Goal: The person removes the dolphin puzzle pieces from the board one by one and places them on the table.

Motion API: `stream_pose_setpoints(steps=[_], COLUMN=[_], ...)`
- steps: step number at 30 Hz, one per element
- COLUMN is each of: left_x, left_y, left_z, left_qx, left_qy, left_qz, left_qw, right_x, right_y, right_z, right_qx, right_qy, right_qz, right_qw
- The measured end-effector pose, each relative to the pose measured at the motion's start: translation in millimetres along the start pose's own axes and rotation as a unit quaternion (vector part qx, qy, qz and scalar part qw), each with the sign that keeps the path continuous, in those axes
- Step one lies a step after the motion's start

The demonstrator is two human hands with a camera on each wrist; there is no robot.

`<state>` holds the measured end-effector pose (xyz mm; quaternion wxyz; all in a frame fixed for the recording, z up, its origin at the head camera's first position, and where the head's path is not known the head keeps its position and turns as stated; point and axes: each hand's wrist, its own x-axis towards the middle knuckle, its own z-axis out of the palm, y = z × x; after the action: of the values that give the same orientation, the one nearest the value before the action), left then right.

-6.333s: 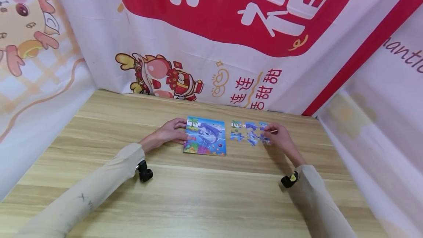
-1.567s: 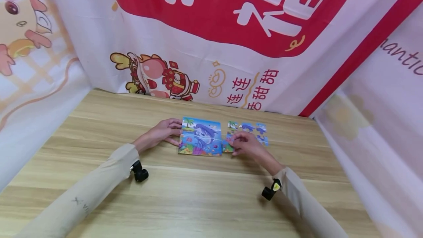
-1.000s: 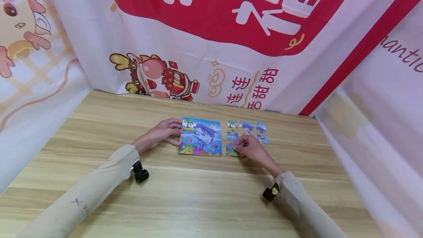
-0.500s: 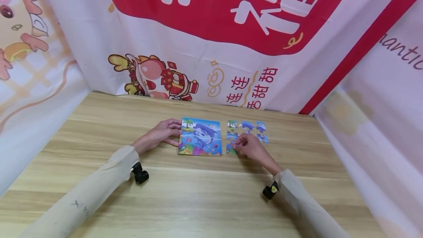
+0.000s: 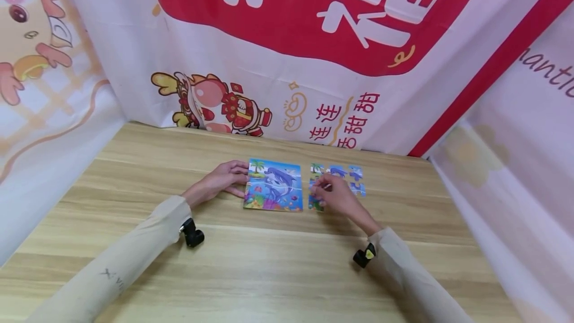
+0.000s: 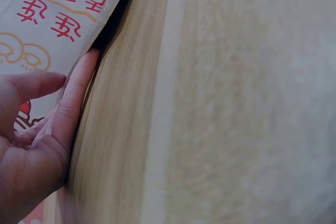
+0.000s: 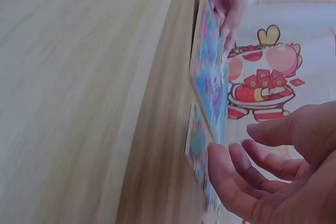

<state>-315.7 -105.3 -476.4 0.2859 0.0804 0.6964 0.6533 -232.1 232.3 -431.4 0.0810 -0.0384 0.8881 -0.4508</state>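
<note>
A square dolphin jigsaw puzzle board point(image 5: 273, 191) lies flat on the table. My left hand point(image 5: 219, 181) rests at its left edge, fingers extended and touching it. In the left wrist view the left hand point(image 6: 42, 150) has its thumb apart from the fingers. To the right of the board lie several loose jigsaw pieces point(image 5: 356, 173) in rows. My right hand point(image 5: 338, 196) hovers over their left column and covers part of them. In the right wrist view its loosely bent fingers point(image 7: 231, 182) and thumb stand apart beside a corner piece point(image 7: 197, 142), with nothing seen between them.
The wooden table point(image 5: 269, 263) spreads in front of both forearms. A printed white and red cloth point(image 5: 233, 49) hangs behind it, with cloth walls at either side. Small black cameras point(image 5: 192, 233) sit on both wrists.
From the far right of the pieces, my right hand moved left, set a piece at the bottom of the left column, then let go and lifted slightly. My left hand stayed by the board.
</note>
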Motion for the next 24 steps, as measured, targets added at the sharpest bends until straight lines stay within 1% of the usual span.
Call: stream_pose_setpoints(steps=[2, 5, 8, 10, 13, 17, 24], left_x=[-0.9, -1.8, -2.4, -2.1, -1.6, -1.8, -3.2], left_y=[-0.8, -1.0, -0.4, 0.2, 0.7, 1.3, 0.5], left_z=[0.1, 0.1, 0.3, 0.5, 0.6, 0.5, 0.0], left_qx=[0.001, 0.002, 0.003, 0.005, 0.005, 0.005, 0.0], left_qy=[0.0, 0.0, 0.0, -0.001, -0.002, 0.0, -0.002], left_qz=[0.003, 0.004, 0.003, 0.002, 0.002, 0.0, 0.004], left_qw=[1.0, 1.0, 1.0, 1.0, 1.0, 1.0, 1.0], right_x=[2.1, 6.3, 10.3, 12.5, 17.1, 24.3, 35.5], right_y=[-4, -10, -15, -18, -23, -29, -39], right_z=[3, 9, 15, 19, 26, 34, 47], right_qx=[0.021, 0.061, 0.087, 0.092, 0.085, 0.072, 0.013], right_qy=[-0.019, -0.061, -0.098, -0.112, -0.125, -0.133, -0.136], right_qz=[-0.01, -0.025, -0.04, -0.044, -0.052, -0.055, -0.074], right_qw=[0.9995, 0.996, 0.9906, 0.9885, 0.9871, 0.9869, 0.9879])
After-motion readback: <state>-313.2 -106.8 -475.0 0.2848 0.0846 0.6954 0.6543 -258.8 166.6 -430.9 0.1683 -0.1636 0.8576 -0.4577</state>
